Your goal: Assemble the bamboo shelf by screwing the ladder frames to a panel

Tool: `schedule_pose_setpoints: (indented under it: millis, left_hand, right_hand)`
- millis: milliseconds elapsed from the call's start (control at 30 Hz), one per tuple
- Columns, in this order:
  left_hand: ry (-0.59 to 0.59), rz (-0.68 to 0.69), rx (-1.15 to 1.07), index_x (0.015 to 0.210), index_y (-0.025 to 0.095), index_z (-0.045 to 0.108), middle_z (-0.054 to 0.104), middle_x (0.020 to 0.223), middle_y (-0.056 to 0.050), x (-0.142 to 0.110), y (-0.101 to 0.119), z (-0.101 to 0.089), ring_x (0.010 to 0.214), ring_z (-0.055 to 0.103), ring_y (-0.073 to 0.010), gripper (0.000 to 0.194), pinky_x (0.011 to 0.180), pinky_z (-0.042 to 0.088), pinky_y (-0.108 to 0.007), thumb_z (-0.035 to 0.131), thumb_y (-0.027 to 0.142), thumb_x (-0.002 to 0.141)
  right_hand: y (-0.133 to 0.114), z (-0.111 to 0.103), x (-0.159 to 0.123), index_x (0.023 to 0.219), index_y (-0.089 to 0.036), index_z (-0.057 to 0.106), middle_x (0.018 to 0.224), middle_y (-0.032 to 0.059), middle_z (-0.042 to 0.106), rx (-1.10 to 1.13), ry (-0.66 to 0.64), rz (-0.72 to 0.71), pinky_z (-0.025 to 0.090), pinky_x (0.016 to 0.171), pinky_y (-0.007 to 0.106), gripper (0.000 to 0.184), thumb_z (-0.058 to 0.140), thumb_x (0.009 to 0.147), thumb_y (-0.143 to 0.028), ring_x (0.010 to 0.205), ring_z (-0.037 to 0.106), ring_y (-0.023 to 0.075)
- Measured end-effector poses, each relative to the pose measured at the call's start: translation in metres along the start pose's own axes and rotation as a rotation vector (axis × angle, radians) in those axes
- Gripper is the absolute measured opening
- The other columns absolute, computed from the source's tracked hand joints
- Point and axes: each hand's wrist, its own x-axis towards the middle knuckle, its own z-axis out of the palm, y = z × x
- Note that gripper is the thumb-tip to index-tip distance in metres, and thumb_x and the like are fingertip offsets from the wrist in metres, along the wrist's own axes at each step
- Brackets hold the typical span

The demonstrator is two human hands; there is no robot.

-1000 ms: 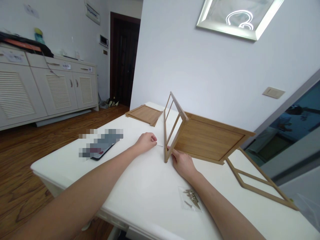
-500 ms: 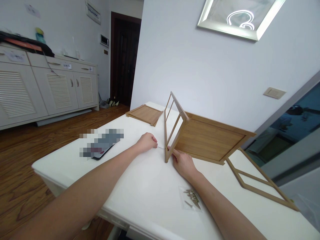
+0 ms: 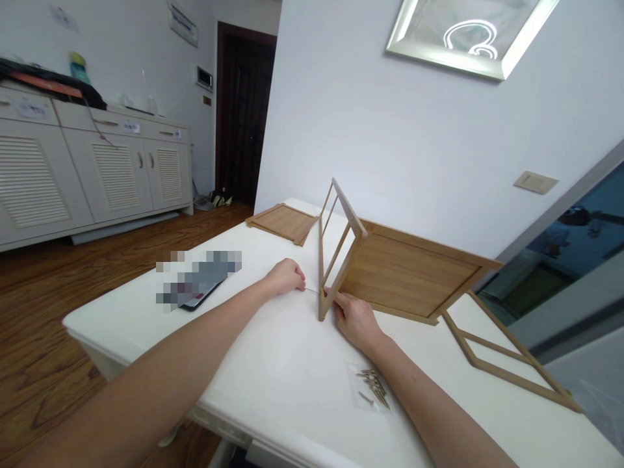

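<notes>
My left hand (image 3: 284,277) is closed in a pinch on a thin metal rod (image 3: 312,291), which looks like a hex key. The rod's far end meets the lower part of an upright wooden frame (image 3: 358,226). On the other side of that frame, my right hand (image 3: 357,320) is closed around its lower corner, thumb and fingers near the joint; the fingertips are partly hidden. A large wooden panel (image 3: 409,270) stands against the frame, reaching to the right. Near my right forearm lies a clear bag of screws (image 3: 374,389).
All this is on a white table (image 3: 273,370). A smaller wooden panel (image 3: 285,222) lies at the back left, and a second wooden frame (image 3: 517,383) at the right. A dark, pixelated flat object (image 3: 199,286) rests on the left side. Behind stands a white wall (image 3: 390,143).
The foot of the upright frame has shifted slightly left and toward me. My left hand's fingers have turned a little with the rod. My right hand keeps its hold.
</notes>
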Motion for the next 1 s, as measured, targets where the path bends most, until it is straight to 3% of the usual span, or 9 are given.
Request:
schedule_pose_setpoints:
  millis: [200,400,533,800,867,1000]
  left_hand:
    - [0.037,-0.007,-0.035,0.072,0.015,0.070,0.071,0.066,-0.003,-0.002,0.003,0.000,0.066,0.065,-0.0166,0.016,0.056,0.045,-0.023,0.073,0.011,0.057]
    - [0.025,-0.019,-0.181,0.089,0.012,0.068,0.064,0.059,-0.002,-0.007,0.009,-0.004,0.051,0.062,-0.0118,0.017,0.050,0.047,-0.020,0.058,0.012,0.075]
    - [-0.024,0.040,-0.247,0.098,0.012,0.063,0.067,0.071,-0.003,-0.011,0.012,-0.002,0.053,0.064,-0.0109,0.020,0.049,0.050,-0.020,0.054,0.012,0.081]
    - [-0.121,0.219,-0.082,0.080,0.013,0.070,0.061,0.052,0.001,-0.014,0.009,0.010,0.048,0.060,-0.0113,0.015,0.053,0.050,-0.022,0.055,0.012,0.080]
    - [-0.112,0.269,-0.001,0.081,0.014,0.072,0.064,0.055,0.000,-0.013,0.008,0.010,0.054,0.062,-0.0132,0.017,0.059,0.051,-0.024,0.055,0.012,0.078]
    - [-0.065,0.389,0.164,0.083,0.016,0.076,0.073,0.083,-0.005,-0.014,0.009,0.007,0.084,0.067,-0.0191,0.024,0.083,0.050,-0.028,0.058,0.005,0.071]
  right_hand:
    - [0.003,0.003,0.000,0.137,-0.028,0.050,0.114,0.0037,0.070,-0.018,0.025,-0.031,0.045,0.079,0.023,0.048,0.039,0.092,-0.017,0.097,0.066,0.0175]
    - [0.005,0.005,0.001,0.137,-0.028,0.051,0.115,0.0043,0.070,-0.004,0.041,-0.046,0.046,0.082,0.024,0.048,0.040,0.091,-0.017,0.099,0.065,0.0180]
    - [0.004,0.005,0.000,0.137,-0.027,0.051,0.114,0.0045,0.070,0.000,0.041,-0.037,0.046,0.081,0.024,0.048,0.041,0.091,-0.017,0.099,0.065,0.0184]
    - [0.002,0.004,0.000,0.134,-0.028,0.053,0.111,0.0036,0.071,0.004,0.061,-0.041,0.045,0.076,0.025,0.048,0.040,0.090,-0.015,0.096,0.066,0.0189]
    - [0.002,0.003,0.000,0.134,-0.028,0.053,0.111,0.0037,0.071,-0.003,0.059,-0.036,0.045,0.076,0.025,0.048,0.041,0.089,-0.015,0.096,0.066,0.0193]
    - [0.002,0.004,0.000,0.135,-0.028,0.052,0.111,0.0042,0.071,-0.018,0.047,-0.039,0.045,0.078,0.025,0.048,0.041,0.091,-0.016,0.095,0.066,0.0186]
